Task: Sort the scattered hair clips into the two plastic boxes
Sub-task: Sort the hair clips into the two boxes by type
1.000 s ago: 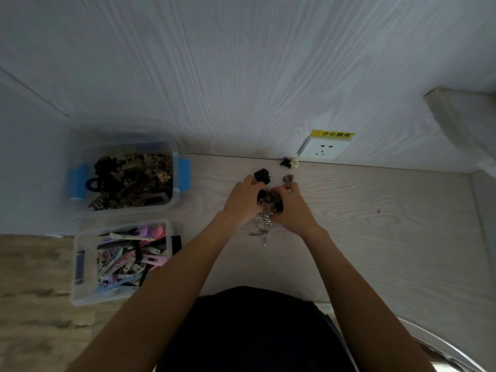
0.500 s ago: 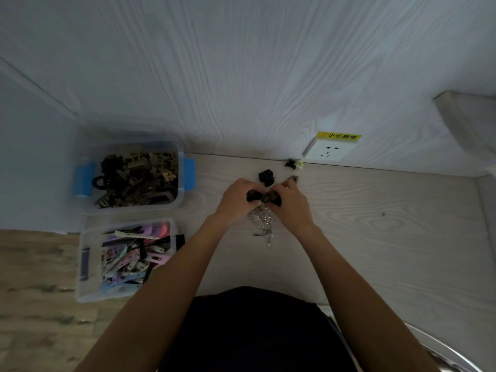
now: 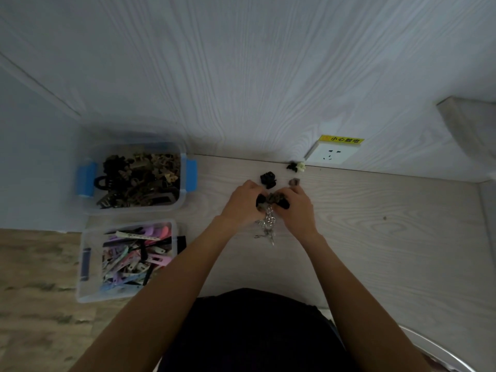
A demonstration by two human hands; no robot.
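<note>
Both hands meet over the middle of the table. My left hand (image 3: 243, 204) and my right hand (image 3: 296, 208) curl round a bunch of dark claw clips (image 3: 272, 201) between them. Silver metal clips (image 3: 267, 228) hang or lie just below that bunch. A black claw clip (image 3: 267, 179), a small brown clip (image 3: 294, 181) and a black-and-cream clip (image 3: 296, 166) lie loose by the wall. At the left, the far box (image 3: 177, 204) with blue latches holds dark and bronze claw clips. The near box (image 3: 83, 288) holds pastel flat snap clips.
A white wall socket (image 3: 332, 154) with a yellow label sits at the table's back edge. The wood-grain wall rises right behind the table (image 3: 389, 237). The near box overhangs a brown floor area at the left. A curved metal rim (image 3: 440, 353) shows at bottom right.
Both hands have lifted the dark clips slightly and stay together. The small brown clip by the right fingers shows again. The view has shifted a little.
</note>
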